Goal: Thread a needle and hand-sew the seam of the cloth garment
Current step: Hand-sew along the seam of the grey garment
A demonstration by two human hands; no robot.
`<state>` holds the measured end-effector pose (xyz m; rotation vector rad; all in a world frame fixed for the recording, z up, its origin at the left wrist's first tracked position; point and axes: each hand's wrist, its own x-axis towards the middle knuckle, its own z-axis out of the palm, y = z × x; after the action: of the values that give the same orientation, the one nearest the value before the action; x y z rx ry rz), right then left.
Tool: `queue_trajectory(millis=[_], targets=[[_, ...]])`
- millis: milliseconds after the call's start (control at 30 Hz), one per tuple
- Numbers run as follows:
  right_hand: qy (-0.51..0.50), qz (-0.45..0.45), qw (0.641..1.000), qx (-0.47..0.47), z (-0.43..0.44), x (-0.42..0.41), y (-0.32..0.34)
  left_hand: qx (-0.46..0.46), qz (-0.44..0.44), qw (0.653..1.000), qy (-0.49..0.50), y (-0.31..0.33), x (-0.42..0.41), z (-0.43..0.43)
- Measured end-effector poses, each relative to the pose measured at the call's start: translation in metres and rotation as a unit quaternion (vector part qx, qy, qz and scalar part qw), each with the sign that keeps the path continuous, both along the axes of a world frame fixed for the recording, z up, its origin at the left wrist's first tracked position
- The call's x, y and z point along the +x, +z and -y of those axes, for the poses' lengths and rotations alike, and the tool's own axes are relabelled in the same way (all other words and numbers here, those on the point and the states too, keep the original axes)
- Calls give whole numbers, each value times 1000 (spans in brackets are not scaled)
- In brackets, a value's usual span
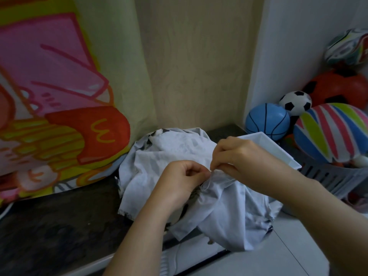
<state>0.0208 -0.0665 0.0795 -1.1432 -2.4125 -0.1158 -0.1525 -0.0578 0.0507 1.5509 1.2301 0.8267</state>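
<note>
We are holding the garment (179,150), heaped on the dark surface (59,226), at its seam fold, with left hand (185,180) and right hand (239,158) both pinching cloth there, nearly touching. It is looking light and limp, so gripping close beside the stitch suits.

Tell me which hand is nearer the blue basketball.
Right. The right hand pinches the cloth just below-left of the blue basketball; the left hand grips the cloth farther left, beyond the right hand.

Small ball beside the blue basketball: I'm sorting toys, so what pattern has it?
The small ball is white with black patches; head view.
</note>
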Motion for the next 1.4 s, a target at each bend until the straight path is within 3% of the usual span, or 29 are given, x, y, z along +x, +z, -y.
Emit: queue_trajectory(millis=[700, 1100, 1267, 1400], targets=[[23, 7, 1000, 13, 3, 5, 0, -3, 23, 1000, -4, -1, 0, -1], [16, 13, 999, -45, 7, 1, -1, 2, 11, 1000, -12, -3, 0, -2], [-19, -83, 969, -233, 13, 3, 10, 10, 22, 1000, 6, -1, 1, -1], [-33, -269, 913, -305, 17, -3, 10, -6, 39, 999, 18, -2, 2, -1]])
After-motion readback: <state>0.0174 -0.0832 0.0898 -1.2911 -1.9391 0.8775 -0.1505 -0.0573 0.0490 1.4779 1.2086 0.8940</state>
